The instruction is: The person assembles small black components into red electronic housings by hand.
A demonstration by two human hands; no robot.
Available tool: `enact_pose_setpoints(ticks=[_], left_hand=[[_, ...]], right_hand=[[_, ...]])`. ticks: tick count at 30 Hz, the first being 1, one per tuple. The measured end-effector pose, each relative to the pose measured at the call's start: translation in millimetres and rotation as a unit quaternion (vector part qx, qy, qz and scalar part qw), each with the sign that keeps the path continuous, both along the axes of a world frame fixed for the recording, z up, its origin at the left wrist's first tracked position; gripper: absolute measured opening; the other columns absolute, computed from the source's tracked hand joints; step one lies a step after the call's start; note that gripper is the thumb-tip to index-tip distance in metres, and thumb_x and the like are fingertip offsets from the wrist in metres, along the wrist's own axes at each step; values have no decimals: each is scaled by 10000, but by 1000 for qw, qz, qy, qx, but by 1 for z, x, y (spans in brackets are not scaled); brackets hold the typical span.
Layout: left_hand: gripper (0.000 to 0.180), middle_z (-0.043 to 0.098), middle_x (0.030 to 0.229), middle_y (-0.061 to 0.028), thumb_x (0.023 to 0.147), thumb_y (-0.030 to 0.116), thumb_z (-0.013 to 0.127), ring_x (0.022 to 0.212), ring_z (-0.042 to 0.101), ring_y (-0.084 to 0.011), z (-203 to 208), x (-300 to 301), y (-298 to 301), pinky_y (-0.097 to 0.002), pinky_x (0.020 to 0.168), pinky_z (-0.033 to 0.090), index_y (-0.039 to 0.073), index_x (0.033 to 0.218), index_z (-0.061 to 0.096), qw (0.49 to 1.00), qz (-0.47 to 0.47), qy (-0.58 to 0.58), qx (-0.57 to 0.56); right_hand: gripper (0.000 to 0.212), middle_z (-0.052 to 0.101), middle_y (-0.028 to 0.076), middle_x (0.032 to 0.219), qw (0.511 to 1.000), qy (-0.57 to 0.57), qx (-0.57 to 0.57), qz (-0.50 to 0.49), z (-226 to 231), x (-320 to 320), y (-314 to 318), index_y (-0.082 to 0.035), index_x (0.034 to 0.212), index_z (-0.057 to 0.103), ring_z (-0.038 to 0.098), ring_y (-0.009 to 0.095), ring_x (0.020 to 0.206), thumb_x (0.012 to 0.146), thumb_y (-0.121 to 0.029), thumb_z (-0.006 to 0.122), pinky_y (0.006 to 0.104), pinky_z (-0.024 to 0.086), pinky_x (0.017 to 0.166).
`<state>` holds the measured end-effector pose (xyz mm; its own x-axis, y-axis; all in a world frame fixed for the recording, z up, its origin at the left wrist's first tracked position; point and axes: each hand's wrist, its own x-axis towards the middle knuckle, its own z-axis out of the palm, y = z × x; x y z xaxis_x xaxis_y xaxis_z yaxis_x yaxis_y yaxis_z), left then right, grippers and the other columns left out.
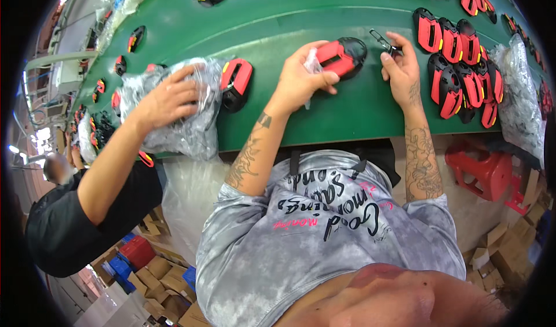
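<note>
My left hand [301,79] is closed on a red and black plastic housing [341,61], held just over the green table. A crumpled bit of clear plastic film [313,62] is caught between that hand and the housing. To the right, my right hand [402,71] pinches a small dark piece with a loop-shaped end [380,40]; its exact kind cannot be made out. The loop points up and left, apart from the housing. Left of my left hand, another red and black housing [236,84] lies on the table.
A co-worker's hand [171,98] rests on a clear plastic bag [200,127] at the left. Several red and black housings [450,40] are stacked at right, beside another plastic bag [515,89]. The green table [278,37] carries more housings. A red stool [478,168] stands below its edge.
</note>
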<state>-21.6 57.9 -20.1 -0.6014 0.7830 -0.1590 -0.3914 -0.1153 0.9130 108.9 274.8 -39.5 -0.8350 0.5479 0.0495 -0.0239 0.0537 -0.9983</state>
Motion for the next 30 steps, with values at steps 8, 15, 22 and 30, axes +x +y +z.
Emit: enact_pose_setpoints(ticks=[8, 15, 22, 30], left_hand=[[659, 607, 1294, -222, 861, -89, 701, 1097, 694, -305, -14, -10, -16, -443, 883, 660, -106, 1460, 426, 998, -2, -28, 48], [629, 647, 1228, -208, 862, -86, 697, 1073, 703, -278, -22, -17, -17, -428, 879, 663, -105, 1447, 464, 993, -73, -37, 83], [590, 613, 1301, -213, 889, -126, 583, 1075, 701, -276, -20, -15, -15, -410, 914, 653, -99, 1463, 450, 992, -94, -60, 61], [547, 615, 1292, -210, 914, -103, 575, 1072, 700, -285, -23, -20, -14, -408, 922, 650, -108, 1448, 455, 992, -111, -39, 52]], right_hand=[[309, 541, 35, 1058, 992, 52, -29, 113, 54, 9, -18, -30, 1272, 480, 514, 74, 784, 997, -83, 610, 233, 438, 662], [363, 577, 40, 910, 972, -119, 172, 107, 64, -22, -60, -20, 1162, 453, 564, 101, 760, 895, -55, 697, 280, 488, 686], [367, 620, 78, 925, 960, -131, 201, 144, 70, -31, -63, -26, 1147, 449, 622, 161, 816, 873, -16, 692, 341, 520, 745], [314, 583, 27, 928, 935, -153, 269, 174, 74, -39, -50, -47, 1107, 464, 518, 100, 750, 880, -1, 677, 290, 469, 696]])
